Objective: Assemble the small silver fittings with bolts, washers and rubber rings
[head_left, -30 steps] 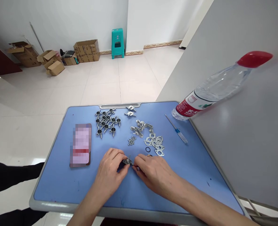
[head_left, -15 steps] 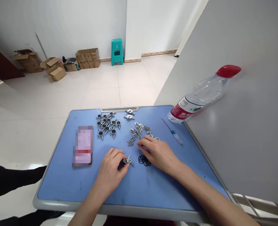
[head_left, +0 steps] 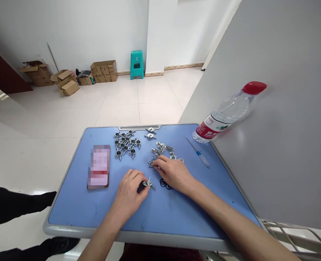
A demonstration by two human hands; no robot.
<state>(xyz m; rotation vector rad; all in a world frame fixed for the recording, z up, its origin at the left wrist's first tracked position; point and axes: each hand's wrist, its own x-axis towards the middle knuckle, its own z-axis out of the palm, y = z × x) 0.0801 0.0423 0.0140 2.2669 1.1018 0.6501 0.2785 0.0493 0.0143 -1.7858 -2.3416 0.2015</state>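
My left hand (head_left: 131,189) is closed on a small metal fitting (head_left: 147,183) with a flat flange and an upright pin, low over the blue table. My right hand (head_left: 173,172) has its fingers pinched together at a pile of tiny metal pieces (head_left: 151,162); what lies between its fingertips is too small to make out. Below that hand several black rubber rings (head_left: 164,184) are partly covered. Just beyond it lie loose metal parts (head_left: 160,147) with round heads and stems.
Several metal fittings with black centres (head_left: 127,139) lie at the back left, two paler fittings (head_left: 150,135) at the back edge. A phone (head_left: 99,167) is on the left. A screwdriver (head_left: 200,154) and a water bottle (head_left: 217,119) are on the right, beside a grey panel (head_left: 291,145).
My right hand has shifted left, onto the pile of tiny metal pieces. My left hand keeps hold of the fitting in about the same place. The view has tilted slightly.
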